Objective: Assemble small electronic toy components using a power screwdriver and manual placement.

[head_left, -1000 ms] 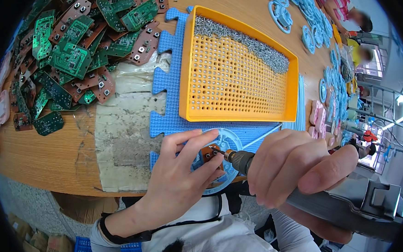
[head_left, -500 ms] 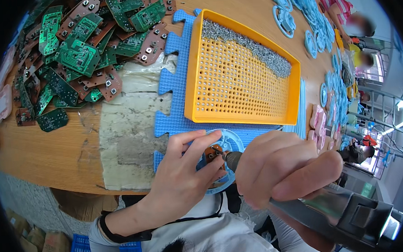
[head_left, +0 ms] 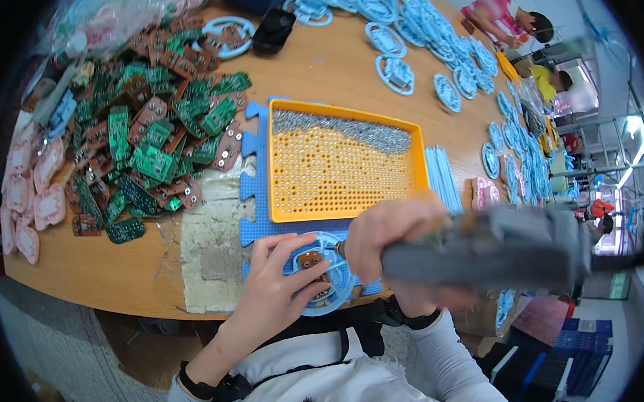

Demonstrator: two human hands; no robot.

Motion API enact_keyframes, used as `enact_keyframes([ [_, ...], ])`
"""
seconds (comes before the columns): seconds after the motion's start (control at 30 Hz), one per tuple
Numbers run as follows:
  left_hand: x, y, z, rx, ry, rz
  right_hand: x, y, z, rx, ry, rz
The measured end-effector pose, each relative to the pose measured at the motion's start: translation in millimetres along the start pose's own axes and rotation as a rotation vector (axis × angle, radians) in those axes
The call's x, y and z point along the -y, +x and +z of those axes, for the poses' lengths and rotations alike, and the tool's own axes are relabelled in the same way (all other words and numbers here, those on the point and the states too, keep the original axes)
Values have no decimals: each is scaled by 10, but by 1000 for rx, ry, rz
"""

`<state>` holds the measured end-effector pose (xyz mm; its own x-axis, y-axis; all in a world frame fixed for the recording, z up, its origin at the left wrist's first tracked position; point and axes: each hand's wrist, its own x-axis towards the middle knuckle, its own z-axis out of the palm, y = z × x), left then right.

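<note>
My left hand (head_left: 275,281) grips a light blue round plastic housing (head_left: 340,294) at the table's front edge, its fingers reaching over the rim and onto the part inside. Set in that housing is a small brown circuit board (head_left: 311,260), partly hidden by my fingers. My right hand (head_left: 398,244) is wrapped around a dark grey power screwdriver (head_left: 480,254), blurred by motion and lying roughly level. The driver's tip is by the housing's right side, to the right of the board; whether it touches cannot be made out.
Behind the housing, a yellow perforated tray (head_left: 349,215) with many small screws (head_left: 347,132) rests on a blue foam mat (head_left: 251,187). Green and brown circuit boards (head_left: 154,163) are heaped at left, beside pink plastic parts (head_left: 49,203). More blue housings (head_left: 437,39) cover the far right; people sit beyond.
The screwdriver's tip has come off the board and moved right, toward the housing's edge. My left hand keeps its hold on the housing. The whole view has shifted, showing more of the table.
</note>
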<state>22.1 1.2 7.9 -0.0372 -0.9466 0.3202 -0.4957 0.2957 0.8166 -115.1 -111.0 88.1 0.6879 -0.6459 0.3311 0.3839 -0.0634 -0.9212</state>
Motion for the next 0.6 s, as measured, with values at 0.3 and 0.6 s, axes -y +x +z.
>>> enact_keyframes([
  [0.3, -93, 43, 27, 36, 102, 64, 59, -233, -567, -40, -292, 134],
  [0.6, -24, -229, -103, 23, 255, -77, 475, -524, -2442, -289, -1243, 343],
])
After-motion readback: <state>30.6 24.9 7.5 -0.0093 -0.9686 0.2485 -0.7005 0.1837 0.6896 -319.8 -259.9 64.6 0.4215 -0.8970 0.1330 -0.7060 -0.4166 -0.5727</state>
